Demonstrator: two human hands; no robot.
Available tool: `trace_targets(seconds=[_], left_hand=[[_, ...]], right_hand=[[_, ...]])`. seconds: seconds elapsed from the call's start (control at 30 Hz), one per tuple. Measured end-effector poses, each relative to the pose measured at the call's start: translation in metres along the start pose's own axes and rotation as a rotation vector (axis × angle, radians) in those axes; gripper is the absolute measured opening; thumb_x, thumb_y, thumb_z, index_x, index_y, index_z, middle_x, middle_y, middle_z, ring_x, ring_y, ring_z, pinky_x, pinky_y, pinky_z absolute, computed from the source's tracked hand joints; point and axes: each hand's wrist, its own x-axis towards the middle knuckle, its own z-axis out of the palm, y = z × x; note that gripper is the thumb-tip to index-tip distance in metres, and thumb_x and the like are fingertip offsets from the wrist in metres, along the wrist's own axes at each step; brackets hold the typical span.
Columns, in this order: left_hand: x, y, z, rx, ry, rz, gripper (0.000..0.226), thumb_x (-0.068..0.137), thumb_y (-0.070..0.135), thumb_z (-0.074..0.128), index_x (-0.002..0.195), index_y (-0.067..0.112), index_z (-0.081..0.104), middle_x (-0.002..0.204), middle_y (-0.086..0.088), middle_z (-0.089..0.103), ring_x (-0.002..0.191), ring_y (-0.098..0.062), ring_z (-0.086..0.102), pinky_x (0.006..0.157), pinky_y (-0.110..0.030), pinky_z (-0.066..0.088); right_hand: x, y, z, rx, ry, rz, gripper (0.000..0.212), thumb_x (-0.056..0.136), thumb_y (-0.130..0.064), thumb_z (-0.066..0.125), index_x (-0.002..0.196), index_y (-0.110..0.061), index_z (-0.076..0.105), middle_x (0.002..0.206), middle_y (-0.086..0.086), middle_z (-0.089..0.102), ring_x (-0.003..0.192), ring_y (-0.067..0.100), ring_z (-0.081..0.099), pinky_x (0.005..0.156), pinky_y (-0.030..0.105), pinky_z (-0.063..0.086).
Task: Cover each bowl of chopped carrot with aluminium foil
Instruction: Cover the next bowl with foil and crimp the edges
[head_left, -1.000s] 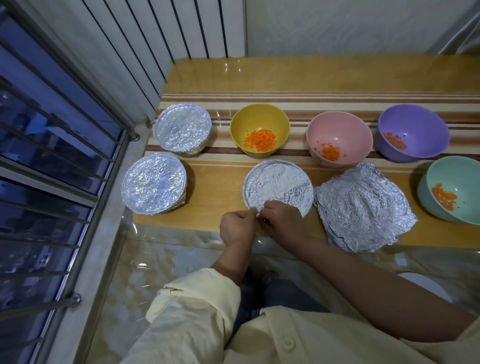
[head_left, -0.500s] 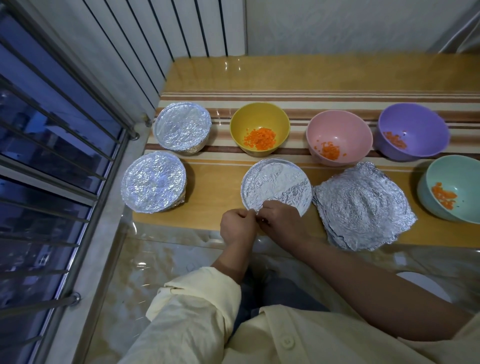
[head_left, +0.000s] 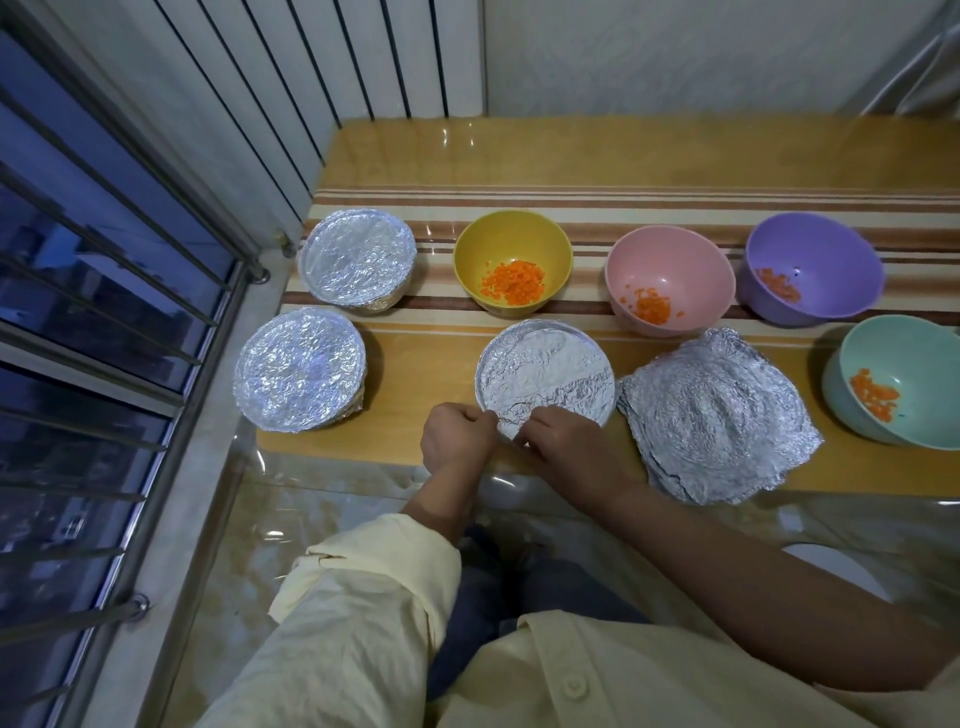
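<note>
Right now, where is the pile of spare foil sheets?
In the head view, the stack of foil sheets lies at the table's near edge, right of the foil-covered bowl being worked on and left of the teal bowl.

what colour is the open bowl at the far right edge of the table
Pale teal bowl holding chopped carrot, seen in the head view.

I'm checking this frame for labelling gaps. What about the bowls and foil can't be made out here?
- Head view: contents of the three foil-covered bowls; foil hides them.
- Near rim of the middle covered bowl, hidden by the left hand and right hand.
- Number of sheets in the foil stack; edges too fine to count.
- Teal bowl, cut off by the right edge.
</note>
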Motion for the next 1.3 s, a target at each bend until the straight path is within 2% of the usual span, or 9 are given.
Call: trace_targets(seconds=[0.17,0.33,0.4,0.5,0.63,0.7,1.0,1.13,1.3], left_hand=[[-0.005,-0.003,0.0,-0.099,0.017,-0.04,0.029,0.085,0.032,0.069,0.063,0.012,0.069,0.056,-0.001,0.055,0.063,-0.027,0.053,0.054,-0.025,0.034],[-0.013,-0.012,0.019,-0.243,-0.036,-0.1,0.066,0.06,0.069,0.064,0.065,0.003,0.072,0.07,-0.019,0.071,0.073,-0.038,0.071,0.074,-0.045,0.06],[-0.013,-0.009,0.026,-0.218,-0.081,-0.08,0.052,0.074,0.052,0.065,0.067,0.001,0.072,0.074,-0.023,0.071,0.078,-0.041,0.071,0.078,-0.049,0.059],[-0.015,0.006,0.022,-0.103,-0.067,-0.016,0.035,0.095,0.021,0.055,0.08,-0.006,0.072,0.084,-0.025,0.072,0.085,-0.039,0.069,0.074,-0.035,0.051],[-0.012,0.008,0.019,-0.008,-0.074,0.021,0.037,0.094,0.022,0.05,0.078,-0.004,0.071,0.08,-0.022,0.072,0.081,-0.038,0.068,0.075,-0.038,0.052],[-0.012,0.005,0.018,0.037,-0.073,0.054,0.039,0.095,0.023,0.049,0.076,-0.006,0.068,0.078,-0.02,0.07,0.079,-0.038,0.067,0.071,-0.038,0.049],[-0.011,0.008,0.015,0.187,-0.033,0.107,0.04,0.097,0.021,0.049,0.059,0.008,0.049,0.055,-0.004,0.042,0.066,-0.031,0.046,0.06,-0.032,0.029],[-0.01,0.009,0.013,0.184,0.032,0.151,0.034,0.096,0.019,0.051,0.066,0.004,0.056,0.057,-0.006,0.045,0.065,-0.03,0.045,0.059,-0.032,0.027],[-0.007,0.014,0.011,0.203,0.029,0.155,0.035,0.092,0.013,0.051,0.058,0.007,0.046,0.054,-0.005,0.04,0.063,-0.03,0.041,0.058,-0.033,0.026]], right_hand=[[0.004,-0.003,0.004,0.02,-0.021,0.046,0.014,0.065,-0.002,0.076,0.068,-0.009,0.065,0.065,0.005,0.057,0.057,0.025,0.056,0.044,0.03,0.041],[0.009,0.001,0.003,0.052,-0.04,0.024,0.003,0.073,-0.01,0.068,0.072,-0.007,0.068,0.064,0.007,0.057,0.057,0.026,0.057,0.043,0.031,0.041],[0.008,0.004,0.004,0.061,-0.057,0.011,0.013,0.077,-0.015,0.06,0.077,-0.007,0.07,0.066,0.007,0.057,0.059,0.026,0.057,0.043,0.034,0.044],[0.008,0.005,0.006,0.089,-0.048,0.026,0.023,0.079,-0.02,0.051,0.072,-0.007,0.068,0.065,0.008,0.056,0.058,0.027,0.056,0.042,0.036,0.044],[0.011,0.003,0.002,0.081,-0.043,0.042,0.004,0.07,-0.004,0.069,0.068,-0.006,0.067,0.063,0.008,0.056,0.055,0.027,0.056,0.042,0.03,0.04],[0.01,0.004,0.003,0.081,-0.052,0.043,0.011,0.066,0.001,0.074,0.069,-0.006,0.068,0.063,0.008,0.056,0.055,0.026,0.056,0.043,0.029,0.04],[0.008,0.003,0.005,0.11,-0.038,0.042,0.006,0.067,0.0,0.068,0.069,-0.006,0.067,0.064,0.008,0.056,0.057,0.028,0.056,0.043,0.033,0.044],[0.006,0.003,0.003,0.113,-0.021,0.03,0.005,0.069,-0.003,0.068,0.071,-0.007,0.07,0.064,0.007,0.057,0.056,0.027,0.057,0.043,0.029,0.043],[0.006,0.003,0.003,0.113,-0.029,0.035,0.009,0.068,-0.001,0.074,0.073,-0.007,0.071,0.066,0.007,0.058,0.057,0.027,0.058,0.043,0.028,0.042]])
